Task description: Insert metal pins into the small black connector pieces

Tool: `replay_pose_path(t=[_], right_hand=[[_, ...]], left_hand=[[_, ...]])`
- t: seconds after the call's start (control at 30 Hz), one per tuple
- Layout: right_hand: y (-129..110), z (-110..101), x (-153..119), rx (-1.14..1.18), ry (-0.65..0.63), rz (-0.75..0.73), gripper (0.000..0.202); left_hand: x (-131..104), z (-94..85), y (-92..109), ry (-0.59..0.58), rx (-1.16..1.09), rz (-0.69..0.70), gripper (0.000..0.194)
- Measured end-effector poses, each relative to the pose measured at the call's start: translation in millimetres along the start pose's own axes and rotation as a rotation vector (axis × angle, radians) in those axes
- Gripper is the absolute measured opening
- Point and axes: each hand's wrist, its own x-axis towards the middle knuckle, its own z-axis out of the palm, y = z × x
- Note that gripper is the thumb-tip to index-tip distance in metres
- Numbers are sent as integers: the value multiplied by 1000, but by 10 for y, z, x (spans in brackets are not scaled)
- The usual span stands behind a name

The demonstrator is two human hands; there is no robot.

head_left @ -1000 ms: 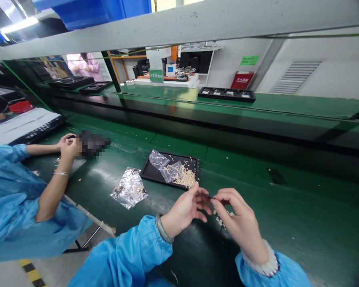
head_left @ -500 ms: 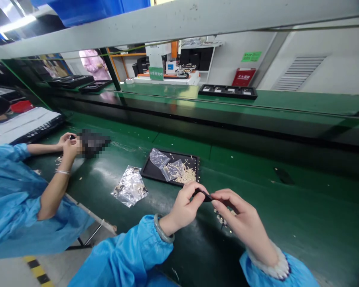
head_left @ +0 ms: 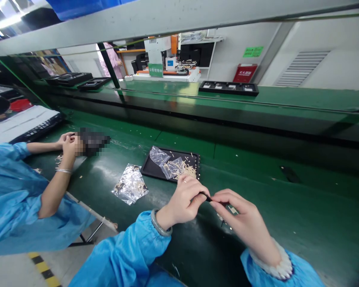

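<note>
A small black part [head_left: 207,196], thin and mostly covered by fingers, is pinched between thumb and fingers of my left hand [head_left: 184,201]. From the other side, the closed fingertips of my right hand [head_left: 245,217] grip its right end. Just behind my left hand lies a shallow black tray [head_left: 148,172] with a heap of small cream-coloured strips [head_left: 189,170] and clear plastic bags [head_left: 158,156]. Several small pale pieces [head_left: 232,209] lie on the green bench beneath my right hand, partly hidden by it. To the left rests a shiny silver bag [head_left: 131,185] with small pieces on it.
A co-worker in a blue sleeve [head_left: 6,191] works at my left, hands by a blurred dark object [head_left: 95,141]. A flat dark piece [head_left: 290,174] lies right. A raised ledge with a black tray [head_left: 229,88] runs behind, under a grey beam [head_left: 179,20].
My left fingers have closed further over the black part, hiding more of it. Both hands stay together at about the same place. The view has shifted slightly.
</note>
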Motion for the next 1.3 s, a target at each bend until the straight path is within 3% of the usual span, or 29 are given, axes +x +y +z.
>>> replay_pose_path(t=[0.27,0.47,0.83,1.0,1.3], right_hand=[[12,37,-27,-66,65,-99,6],[-9,-33,-4,-49,-55,-78,7],[-7,-54,-7,-343,-169,-162,15],[-10,-6,-10,-408,-74,-176,15],[-39,40,-16,-231,14,-148,9]], left_hand=[[-2,-21,-8,-15,12,-34,18],[6,-58,-6,-89,69,20,19],[29,-90,25,-254,188,49,21],[24,-65,12,-218,169,8,21],[17,-43,-4,-94,-69,-107,14]])
